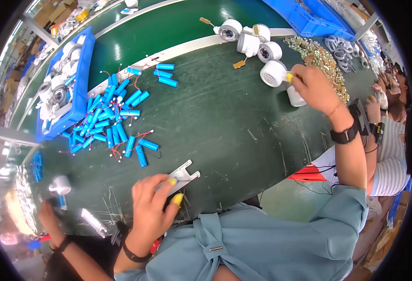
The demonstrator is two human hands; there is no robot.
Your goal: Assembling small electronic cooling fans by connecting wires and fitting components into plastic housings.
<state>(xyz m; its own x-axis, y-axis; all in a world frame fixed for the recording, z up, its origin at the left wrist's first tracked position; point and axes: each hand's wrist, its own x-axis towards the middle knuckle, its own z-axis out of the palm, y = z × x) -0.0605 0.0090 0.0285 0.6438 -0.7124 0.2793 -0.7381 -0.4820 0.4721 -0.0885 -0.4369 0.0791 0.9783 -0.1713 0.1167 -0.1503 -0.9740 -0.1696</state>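
Note:
My left hand, with yellow finger covers on its thumb and a finger, grips a narrow white plastic shell with a notched end and thin wires, low over the near edge of the table. Farther off to the right, my right hand pinches the short neck of a round white fan head; one yellow fingertip shows. Just under that hand is another white rounded part, partly covered. Several more fan heads lie beyond it, some with small tan boards attached.
Blue battery cells with red wires are heaped at left, beside a blue bin of white parts. Small circuit boards are piled at right, near another blue bin. Co-workers' hands show at left and right.

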